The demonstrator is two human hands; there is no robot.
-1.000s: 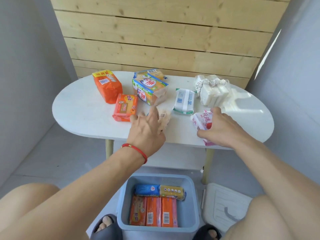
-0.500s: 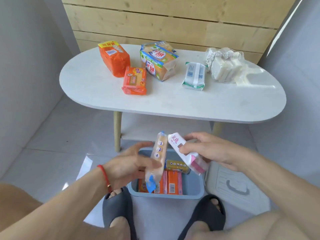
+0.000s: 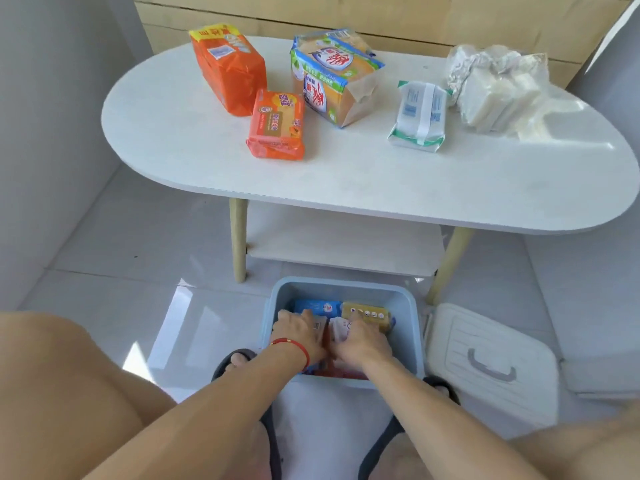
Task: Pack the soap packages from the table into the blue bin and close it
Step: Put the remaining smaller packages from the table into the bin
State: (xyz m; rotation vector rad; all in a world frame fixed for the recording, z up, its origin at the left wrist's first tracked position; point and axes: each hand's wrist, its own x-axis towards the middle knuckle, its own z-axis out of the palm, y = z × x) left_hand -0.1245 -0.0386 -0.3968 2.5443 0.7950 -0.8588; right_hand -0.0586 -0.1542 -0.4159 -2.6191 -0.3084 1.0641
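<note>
Hands are seen inside the blue bin (image 3: 405,317): a tan packet is pressed down under the left hand (image 3: 299,336), a white-and-pink packet (image 3: 338,332) under the right hand (image 3: 360,342) (exact grips cannot be told). Packets are best laid flat, since five soap packages wait on the table (image 3: 346,174).

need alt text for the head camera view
Both hands, left hand and right hand, press soap packages down into the open blue bin on the floor. Five soap packages lie on the white table; the white lid lies right of the bin.
</note>
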